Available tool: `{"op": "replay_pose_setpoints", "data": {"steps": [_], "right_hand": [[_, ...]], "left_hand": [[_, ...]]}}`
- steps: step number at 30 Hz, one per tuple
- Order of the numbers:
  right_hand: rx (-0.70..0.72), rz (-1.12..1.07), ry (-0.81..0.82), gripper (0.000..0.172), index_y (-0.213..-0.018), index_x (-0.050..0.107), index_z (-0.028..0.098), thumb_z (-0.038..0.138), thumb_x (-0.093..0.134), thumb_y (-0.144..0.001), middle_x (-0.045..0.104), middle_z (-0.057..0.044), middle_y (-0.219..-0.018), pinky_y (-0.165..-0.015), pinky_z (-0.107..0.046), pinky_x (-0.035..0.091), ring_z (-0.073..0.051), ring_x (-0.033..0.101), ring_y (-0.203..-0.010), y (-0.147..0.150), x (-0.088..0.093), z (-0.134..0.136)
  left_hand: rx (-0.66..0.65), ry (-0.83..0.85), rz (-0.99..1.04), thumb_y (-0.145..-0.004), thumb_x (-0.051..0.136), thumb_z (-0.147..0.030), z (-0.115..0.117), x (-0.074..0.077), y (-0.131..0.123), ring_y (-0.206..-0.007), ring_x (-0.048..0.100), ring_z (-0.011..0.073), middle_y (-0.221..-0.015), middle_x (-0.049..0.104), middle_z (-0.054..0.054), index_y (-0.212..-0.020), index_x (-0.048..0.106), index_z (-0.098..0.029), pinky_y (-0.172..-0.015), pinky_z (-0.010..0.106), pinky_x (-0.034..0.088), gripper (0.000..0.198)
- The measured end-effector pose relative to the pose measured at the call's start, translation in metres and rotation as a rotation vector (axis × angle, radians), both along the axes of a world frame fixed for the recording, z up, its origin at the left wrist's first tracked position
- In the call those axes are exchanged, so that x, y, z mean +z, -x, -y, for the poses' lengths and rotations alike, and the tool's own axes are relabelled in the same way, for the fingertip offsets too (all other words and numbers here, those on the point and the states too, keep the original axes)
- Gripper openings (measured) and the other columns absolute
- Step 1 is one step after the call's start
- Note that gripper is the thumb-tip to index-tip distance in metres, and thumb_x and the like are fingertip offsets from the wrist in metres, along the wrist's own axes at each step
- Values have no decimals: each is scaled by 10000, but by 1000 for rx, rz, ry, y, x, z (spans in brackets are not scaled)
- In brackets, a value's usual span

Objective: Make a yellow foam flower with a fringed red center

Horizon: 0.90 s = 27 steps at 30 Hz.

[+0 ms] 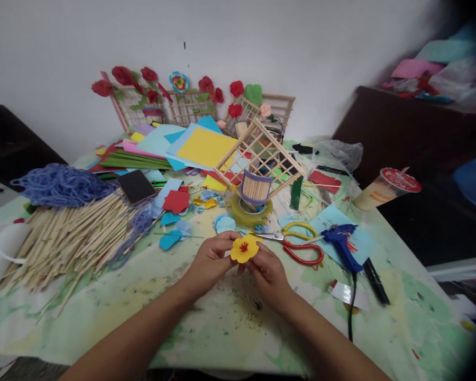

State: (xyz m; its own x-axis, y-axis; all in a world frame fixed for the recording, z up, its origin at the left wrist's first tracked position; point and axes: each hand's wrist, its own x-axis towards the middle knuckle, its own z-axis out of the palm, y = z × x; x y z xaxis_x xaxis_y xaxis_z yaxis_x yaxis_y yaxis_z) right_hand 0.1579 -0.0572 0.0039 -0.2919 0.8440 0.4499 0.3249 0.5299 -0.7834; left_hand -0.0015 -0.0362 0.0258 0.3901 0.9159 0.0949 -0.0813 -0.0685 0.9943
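Observation:
Between my two hands, above the near middle of the table, is a yellow paper flower (240,255) with a red centre, facing up toward me. My left hand (212,259) pinches it from the left with thumb and fingers. From the right, the fingers of my right hand (270,274) close on its edge and underside; the lower fingertips are partly hidden. Scissors (301,247) with one yellow and one red handle lie just beyond my right hand. Behind the flower, a roll of tape (250,212) stands under a stick lattice (262,159) bearing a small stick basket (256,187).
A blue glue gun (343,246) with its cord and a black marker (376,280) lie at right, near a drink cup (388,188). Bamboo sticks (67,238), blue yarn (65,185) and a phone (136,187) occupy the left. Coloured paper (206,148) piles up behind.

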Motion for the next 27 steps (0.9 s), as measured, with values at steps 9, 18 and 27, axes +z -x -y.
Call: {"op": "replay_pose_setpoints", "data": {"steps": [9, 18, 27], "right_hand": [[132, -19, 149, 358, -594, 552, 189, 272, 401, -909, 627, -18, -712, -660, -248, 472, -139, 591, -700, 11, 6, -5], [49, -154, 270, 132, -842, 510, 200, 306, 448, -890, 663, 0, -641, -685, -283, 456, -156, 600, -659, 22, 0, 3], [-28, -103, 195, 170, -771, 605, 190, 269, 493, -872, 682, -29, -746, -718, -281, 462, -154, 612, -733, 18, -1, 7]], "left_hand": [[71, 112, 130, -626, 738, -270, 2, 11, -3, -538, 531, 111, -856, 599, 71, -574, 710, -145, -405, 224, 478, 138], [179, 20, 173, -612, 758, -212, 0, 2, 3, -634, 527, 127, -765, 573, 49, -644, 745, -179, -440, 182, 442, 48], [151, 43, 200, -599, 769, -225, 2, 4, 1, -658, 517, 134, -777, 589, 62, -650, 738, -164, -445, 180, 412, 86]]}}
